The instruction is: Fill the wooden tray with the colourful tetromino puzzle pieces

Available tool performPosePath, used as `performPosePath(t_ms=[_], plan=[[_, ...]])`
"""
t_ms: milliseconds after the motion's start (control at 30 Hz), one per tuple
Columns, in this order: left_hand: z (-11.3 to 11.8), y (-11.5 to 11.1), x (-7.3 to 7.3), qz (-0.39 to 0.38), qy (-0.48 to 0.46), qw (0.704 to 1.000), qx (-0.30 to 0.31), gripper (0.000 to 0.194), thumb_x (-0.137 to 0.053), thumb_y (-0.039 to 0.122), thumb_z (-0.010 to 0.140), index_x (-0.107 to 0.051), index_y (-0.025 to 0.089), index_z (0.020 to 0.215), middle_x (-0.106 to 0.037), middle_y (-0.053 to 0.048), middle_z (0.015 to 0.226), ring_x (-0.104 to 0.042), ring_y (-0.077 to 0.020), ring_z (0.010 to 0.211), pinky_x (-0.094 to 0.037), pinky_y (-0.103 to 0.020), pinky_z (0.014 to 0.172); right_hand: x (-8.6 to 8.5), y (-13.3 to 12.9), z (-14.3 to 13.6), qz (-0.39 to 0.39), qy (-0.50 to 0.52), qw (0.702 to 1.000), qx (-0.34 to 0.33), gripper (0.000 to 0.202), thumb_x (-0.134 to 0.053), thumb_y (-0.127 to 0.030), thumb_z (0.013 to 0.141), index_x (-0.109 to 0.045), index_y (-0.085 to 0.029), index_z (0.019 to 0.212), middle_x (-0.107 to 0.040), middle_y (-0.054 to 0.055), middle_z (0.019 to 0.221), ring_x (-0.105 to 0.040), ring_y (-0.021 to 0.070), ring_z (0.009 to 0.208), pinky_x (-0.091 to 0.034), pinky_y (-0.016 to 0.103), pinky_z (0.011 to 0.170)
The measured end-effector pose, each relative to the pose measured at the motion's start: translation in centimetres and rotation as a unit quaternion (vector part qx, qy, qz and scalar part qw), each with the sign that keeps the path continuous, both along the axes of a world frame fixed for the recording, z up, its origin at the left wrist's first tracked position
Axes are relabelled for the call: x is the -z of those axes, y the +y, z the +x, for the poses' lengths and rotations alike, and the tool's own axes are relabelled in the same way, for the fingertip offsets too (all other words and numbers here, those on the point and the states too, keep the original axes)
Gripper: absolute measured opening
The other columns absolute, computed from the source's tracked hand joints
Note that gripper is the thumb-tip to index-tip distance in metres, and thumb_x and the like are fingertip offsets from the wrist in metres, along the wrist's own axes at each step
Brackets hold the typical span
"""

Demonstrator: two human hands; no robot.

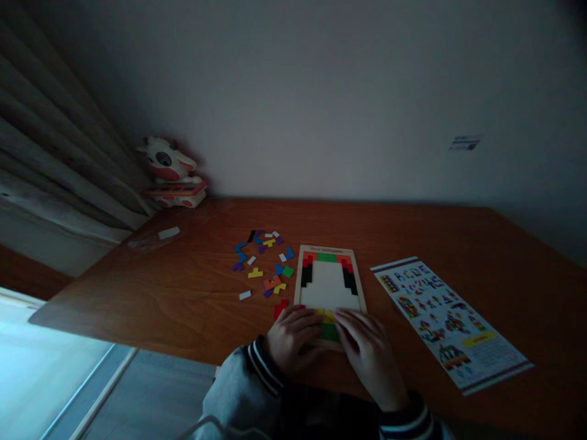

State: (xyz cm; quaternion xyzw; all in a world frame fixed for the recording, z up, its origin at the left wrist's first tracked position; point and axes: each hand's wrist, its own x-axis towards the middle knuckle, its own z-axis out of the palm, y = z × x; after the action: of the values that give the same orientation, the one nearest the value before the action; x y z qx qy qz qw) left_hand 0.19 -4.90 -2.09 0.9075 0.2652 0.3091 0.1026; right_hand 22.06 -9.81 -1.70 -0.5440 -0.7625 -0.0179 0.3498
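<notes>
On the brown desk (197, 299), yellow puzzle blocks (326, 315) run sideways low in the puzzle board (328, 292), between left hand (291, 336) and right hand (370, 351). Fingers bend a little; I can't tell if they grip.

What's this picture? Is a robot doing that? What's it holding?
No robot! Those are a person's own bare hands: left hand and right hand. A camera worn on the person's head took this one picture, looking forward and down. On the brown table lies a puzzle board, with loose colourful pieces to its left and a printed sheet to its right. A cow-like toy is far left. Both hands reach the board's near end, by yellow pieces; I can't tell whether they're holding any.
</notes>
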Motion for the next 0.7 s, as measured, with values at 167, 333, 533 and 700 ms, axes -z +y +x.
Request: performPosePath(t_ms=[167,333,533,700], plan=[[0.2,0.0,-0.1,0.013,-0.021,1.0,0.003,0.032,-0.053,0.044,0.094,-0.069,0.02,0.108,-0.072,-0.008,0.118,-0.065,-0.024,0.113,-0.047,-0.045,0.103,0.8,0.0,0.4,-0.015,0.008,1.0,0.014,0.027,-0.053,-0.023,0.096,-0.065,-0.023,0.121,-0.072,0.007,0.116,-0.065,0.0242,0.106,-0.05,0.043,0.093],[0.1,0.0,-0.9,0.005,-0.002,1.0,-0.001,0.03,-0.057,0.043,0.093,-0.069,0.02,0.108,-0.072,-0.009,0.118,-0.065,-0.024,0.114,-0.048,-0.045,0.102,1.2,0.0,0.8,-0.035,0.029,0.999,0.019,0.044,-0.045,-0.013,0.094,-0.056,-0.025,0.135,-0.071,0.006,0.118,-0.065,0.0232,0.105,-0.052,0.043,0.092],[0.0,0.0,-0.8,0.0,0.008,1.0,-0.003,0.029,-0.057,0.042,0.092,-0.069,0.02,0.108,-0.072,-0.009,0.119,-0.065,-0.0239,0.115,-0.047,-0.045,0.103,1.1,0.0,0.7,-0.037,0.04,0.998,0.022,0.043,-0.043,-0.011,0.093,-0.058,-0.025,0.131,-0.07,0.006,0.118,-0.066,0.0222,0.106,-0.052,0.042,0.094],[0.1,0.0,0.1,0.009,-0.013,1.0,-0.006,0.031,-0.055,0.044,0.093,-0.069,0.02,0.108,-0.073,-0.009,0.118,-0.065,-0.0246,0.114,-0.047,-0.045,0.102,0.5,0.0,0.1,-0.025,0.02,0.999,-0.005,0.038,-0.053,-0.022,0.096,-0.055,-0.025,0.134,-0.07,0.006,0.12,-0.065,0.0235,0.109,-0.052,0.043,0.094]])
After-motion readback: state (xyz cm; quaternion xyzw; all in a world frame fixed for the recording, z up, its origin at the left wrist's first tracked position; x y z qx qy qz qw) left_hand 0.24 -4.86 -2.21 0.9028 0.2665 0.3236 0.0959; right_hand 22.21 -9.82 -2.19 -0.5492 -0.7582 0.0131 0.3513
